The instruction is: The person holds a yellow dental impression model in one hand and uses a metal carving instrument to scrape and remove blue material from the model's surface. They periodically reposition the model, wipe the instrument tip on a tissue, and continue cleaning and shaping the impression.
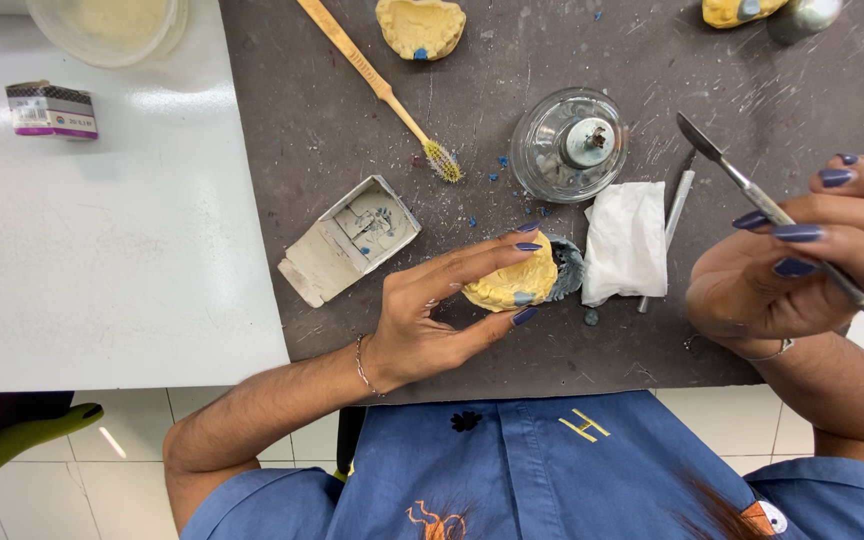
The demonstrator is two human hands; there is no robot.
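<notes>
On the white table (102,250), a small striped box (51,109) lies far from both hands.

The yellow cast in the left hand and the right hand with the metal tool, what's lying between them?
In the head view, a crumpled white tissue lies between the yellow cast and the right hand, covering a thin metal instrument.

The middle of the frame is crowded. Between the left hand (432,310) and the right hand (802,270) lies a white tissue (627,240), with a glass burner (567,145) just above it, so little open mat (282,90) remains there. Left of centre, an open cardboard box (352,240) and a slanting toothbrush (382,90) block the way. The white table (122,270) at the left offers broad open room below a small packet (52,110) and plastic tub (107,25).
</notes>
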